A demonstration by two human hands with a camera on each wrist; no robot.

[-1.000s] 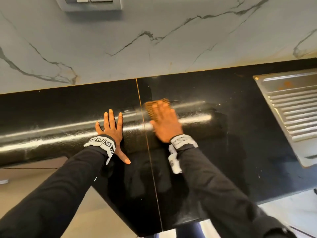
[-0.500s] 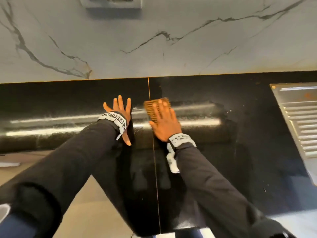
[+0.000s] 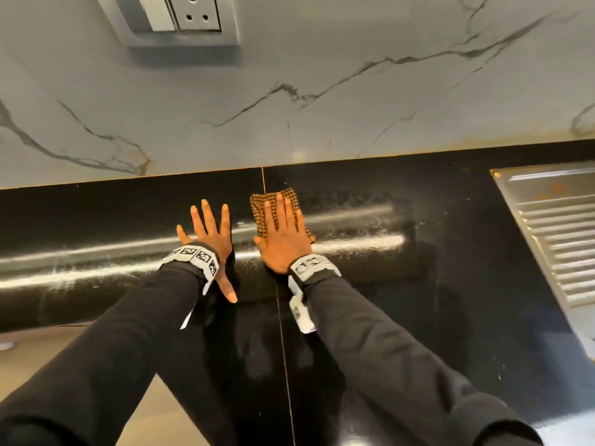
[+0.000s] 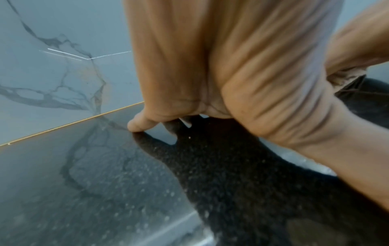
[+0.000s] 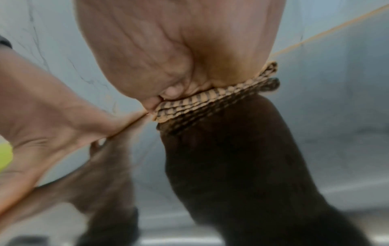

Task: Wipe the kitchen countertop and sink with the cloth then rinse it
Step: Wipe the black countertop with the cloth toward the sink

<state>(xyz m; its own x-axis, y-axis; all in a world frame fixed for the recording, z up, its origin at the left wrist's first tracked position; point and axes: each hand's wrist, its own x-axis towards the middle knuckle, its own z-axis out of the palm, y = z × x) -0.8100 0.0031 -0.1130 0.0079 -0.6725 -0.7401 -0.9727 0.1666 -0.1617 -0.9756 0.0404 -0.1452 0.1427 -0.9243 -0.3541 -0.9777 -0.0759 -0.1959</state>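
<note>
A folded orange-and-black checked cloth (image 3: 261,207) lies on the glossy black countertop (image 3: 370,278), near the marble backsplash. My right hand (image 3: 283,233) presses flat on it with straight fingers, covering most of it. The right wrist view shows the cloth (image 5: 210,101) squeezed under my palm. My left hand (image 3: 209,233) lies flat on the bare counter just left of the cloth, fingers spread, thumb pointing back toward me. In the left wrist view a fingertip (image 4: 136,126) touches the counter.
A steel sink drainboard (image 3: 560,239) with ridges sits at the right edge. A marble backsplash (image 3: 289,101) with a wall socket (image 3: 193,14) rises behind the counter. A thin seam (image 3: 280,317) runs front to back across the countertop between my hands.
My right hand has pushed the cloth a little farther toward the backsplash. My left hand slid right and forward, ending close beside the right hand.
</note>
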